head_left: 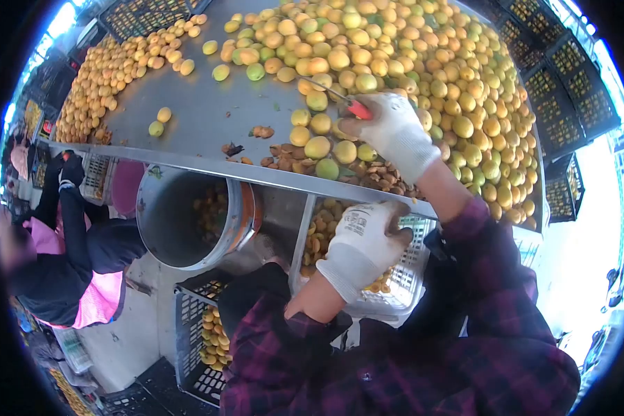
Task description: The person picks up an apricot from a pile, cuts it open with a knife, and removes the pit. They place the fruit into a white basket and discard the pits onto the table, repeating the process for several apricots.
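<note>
One red-handled knife [358, 109] is what I see in the right hand [394, 128], its grip clasped firmly round it, the blade [324, 88] reaching over yellow fruit [340, 59] heaped on the metal table [194, 111]. The left hand [364, 239] is over a white crate [414, 258] below the table's edge; I cannot tell whether its grip pinches anything.

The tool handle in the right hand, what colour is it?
The tool handle is red, clearest in the head view.

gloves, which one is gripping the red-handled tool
The upper one, on the right hand, closed around the red-handled tool; the other, on the left hand, is lower, over the white crate.
</note>
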Motion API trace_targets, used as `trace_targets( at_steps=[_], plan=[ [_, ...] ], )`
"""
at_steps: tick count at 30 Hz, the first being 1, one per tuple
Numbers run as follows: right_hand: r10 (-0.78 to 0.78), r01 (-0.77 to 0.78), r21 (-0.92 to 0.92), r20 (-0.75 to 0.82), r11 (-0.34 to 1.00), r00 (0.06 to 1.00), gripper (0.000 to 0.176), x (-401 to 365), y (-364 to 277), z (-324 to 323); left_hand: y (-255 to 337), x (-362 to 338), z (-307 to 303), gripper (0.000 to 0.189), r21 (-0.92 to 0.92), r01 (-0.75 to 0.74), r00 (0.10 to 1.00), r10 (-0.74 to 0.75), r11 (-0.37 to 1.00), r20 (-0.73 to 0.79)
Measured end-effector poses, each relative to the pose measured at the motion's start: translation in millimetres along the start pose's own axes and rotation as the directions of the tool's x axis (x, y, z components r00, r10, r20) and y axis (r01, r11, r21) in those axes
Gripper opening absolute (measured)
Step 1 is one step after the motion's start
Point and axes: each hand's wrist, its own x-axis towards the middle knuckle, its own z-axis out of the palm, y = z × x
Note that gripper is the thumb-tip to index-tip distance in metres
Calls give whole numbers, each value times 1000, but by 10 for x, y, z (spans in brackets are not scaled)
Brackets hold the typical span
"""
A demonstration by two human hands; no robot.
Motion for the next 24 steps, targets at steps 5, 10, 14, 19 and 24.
trace_targets(
  at_steps=[5,10,14,19,24],
  plan=[
    [109,-47,-263,227,964,968,51,490,-97,491,-51,-35,-131,37,91,0,998,-6,996,64],
    [131,-62,-247,275,967,953,53,587,-130,401,-62,-108,-289,37,-30,44,996,-47,999,-82],
    [145,-223,498,191,838,971,49,292,-126,48,-57,-75,-365,39,-275,-37,923,-74,961,-379],
    [82,-194,617,206,762,975,53,-311,-312,-420,22,51,-512,52,-829,-223,878,-263,512,-399],
    [62,-128,597,129,792,990,48,-796,-405,-664,204,60,-381,46,-822,-353,889,-114,446,-444]
  ],
)
